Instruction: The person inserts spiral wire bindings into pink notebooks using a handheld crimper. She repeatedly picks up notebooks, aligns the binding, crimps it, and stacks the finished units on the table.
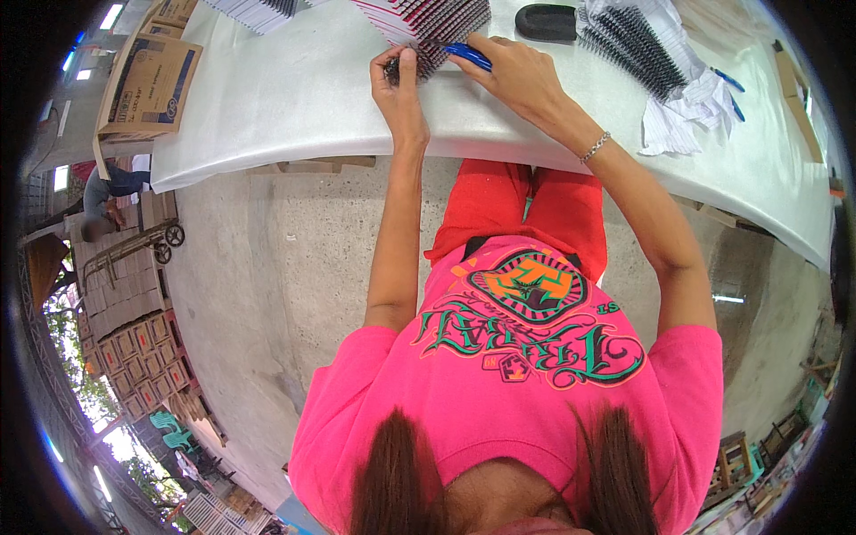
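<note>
A stack of spiral-bound notebooks (423, 16) with red and white edges lies at the far middle of the white-covered table (294, 98). My left hand (401, 94) is closed at its near corner, thumb and fingers pinching the black spiral binding (432, 61). From the right, my right hand (519, 76) grips a blue-handled hand tool, apparently pliers (470, 56). The tool's tip reaches the bindings close to my left fingers; its jaws are too small to make out. Right of the stack lie a dark rounded block (546, 22) and a bundle of black spiral coils (631, 49).
Crumpled white paper (670, 129) and another blue-handled tool (731, 80) are on the table's right. A second notebook stack (254, 11) sits far left, near a cardboard box (150, 85). Beyond the left edge, another person (105, 201) bends near a hand truck (134, 245).
</note>
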Available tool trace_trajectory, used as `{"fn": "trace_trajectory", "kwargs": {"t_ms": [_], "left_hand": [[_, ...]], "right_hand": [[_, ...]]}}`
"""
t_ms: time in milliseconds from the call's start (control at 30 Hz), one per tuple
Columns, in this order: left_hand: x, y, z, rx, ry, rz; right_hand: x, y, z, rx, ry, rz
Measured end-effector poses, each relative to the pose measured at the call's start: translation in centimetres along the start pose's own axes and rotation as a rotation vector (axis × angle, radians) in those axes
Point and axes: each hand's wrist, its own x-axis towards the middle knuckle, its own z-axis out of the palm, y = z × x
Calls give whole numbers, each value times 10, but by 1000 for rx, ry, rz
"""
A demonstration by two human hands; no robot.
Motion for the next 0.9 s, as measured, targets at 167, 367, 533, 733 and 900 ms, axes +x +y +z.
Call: {"fn": "trace_trajectory", "kwargs": {"t_ms": [167, 367, 533, 733, 900], "left_hand": [[-2, 0, 4, -202, 31, -19], [-2, -1, 1, 68, -69, -7], [-3, 2, 2, 131, -64, 6], [-2, 0, 3, 140, -73, 13], [-2, 0, 4, 178, -62, 37]], "right_hand": [[-6, 8, 6, -153, 203, -104], [-6, 9, 14, -245, 191, -107], [-5, 8, 15, -247, 178, -122], [3, 12, 14, -157, 163, -179], [-3, 11, 13, -62, -1, -18]]}}
